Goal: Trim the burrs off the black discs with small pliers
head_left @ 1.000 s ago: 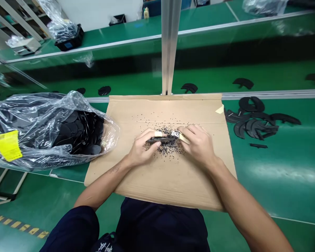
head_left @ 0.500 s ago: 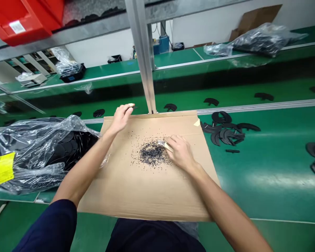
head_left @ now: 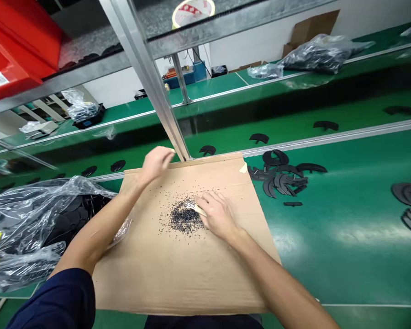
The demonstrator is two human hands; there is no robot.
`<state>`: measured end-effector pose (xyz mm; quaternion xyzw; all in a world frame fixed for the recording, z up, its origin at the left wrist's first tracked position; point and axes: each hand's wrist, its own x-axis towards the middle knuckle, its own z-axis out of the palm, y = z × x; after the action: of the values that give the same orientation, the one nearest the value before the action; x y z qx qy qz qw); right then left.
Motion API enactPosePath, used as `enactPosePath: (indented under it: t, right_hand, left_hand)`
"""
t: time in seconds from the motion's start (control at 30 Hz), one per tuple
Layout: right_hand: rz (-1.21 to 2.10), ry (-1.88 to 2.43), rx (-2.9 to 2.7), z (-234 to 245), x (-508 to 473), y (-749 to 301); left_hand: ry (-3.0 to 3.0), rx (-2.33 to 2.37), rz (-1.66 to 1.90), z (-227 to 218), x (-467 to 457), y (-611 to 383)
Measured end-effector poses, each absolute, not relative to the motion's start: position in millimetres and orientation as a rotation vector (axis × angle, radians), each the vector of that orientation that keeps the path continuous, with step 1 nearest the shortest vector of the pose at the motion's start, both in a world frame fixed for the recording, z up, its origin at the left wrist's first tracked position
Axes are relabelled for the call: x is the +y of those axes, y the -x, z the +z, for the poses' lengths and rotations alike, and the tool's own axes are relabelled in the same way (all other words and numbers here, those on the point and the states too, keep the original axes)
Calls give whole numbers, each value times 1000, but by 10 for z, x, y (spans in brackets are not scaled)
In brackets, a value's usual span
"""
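Observation:
My right hand [head_left: 217, 212] is closed on a small pale piece with ring-like marks [head_left: 191, 206], held at the heap of tiny black bits [head_left: 185, 219]. Something cream-coloured shows along its fingers there. Beyond the heap, to the left, my left hand [head_left: 157, 162] is raised near the cardboard's far edge with its fingers pinched together. A pale spot shows at its fingertips, but what they hold, if anything, cannot be made out. The black bits lie scattered on a flat sheet of cardboard [head_left: 178, 274].
A clear plastic bag of black flat parts [head_left: 71, 214] lies left of the cardboard. Loose black curved parts [head_left: 284, 176] are piled at right. A metal post [head_left: 157, 87] rises behind the cardboard. Overhead are a red bin [head_left: 17, 50] and a tape roll [head_left: 193, 13].
The view has shifted, bringing the tape roll into sight. My left hand has turned, and the thin dark item at its fingertips no longer shows. My right hand stays at the heap with the pale piece.

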<state>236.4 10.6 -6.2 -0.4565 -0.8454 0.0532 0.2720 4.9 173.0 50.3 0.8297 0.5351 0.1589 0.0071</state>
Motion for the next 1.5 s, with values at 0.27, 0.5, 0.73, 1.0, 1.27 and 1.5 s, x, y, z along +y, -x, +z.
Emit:
enactPosePath:
  t: [0.27, 0.5, 0.73, 1.0, 1.27, 1.5]
  right_hand:
    - [128, 1182, -2284, -90, 102, -2336]
    - [67, 1206, -2179, -104, 141, -2384]
    - [-14, 1080, -1642, 60, 205, -2379]
    - [742, 1076, -1692, -1, 166, -2133]
    - [913, 1239, -1460, 66, 188, -2110]
    - [967, 1265, -1407, 83, 164, -2079]
  left_hand:
    - [-2559, 1572, 97, 390, 1931, -1342]
    - [-2516, 1632, 192, 600, 1928, -1352]
    - [-2650, 1061, 606, 754, 904, -592]
    - [-2478, 1411, 413, 599, 106, 464]
    - [-1950, 2556, -477, 498, 147, 1329]
    - [-1958, 2572, -373, 360, -34, 1399]
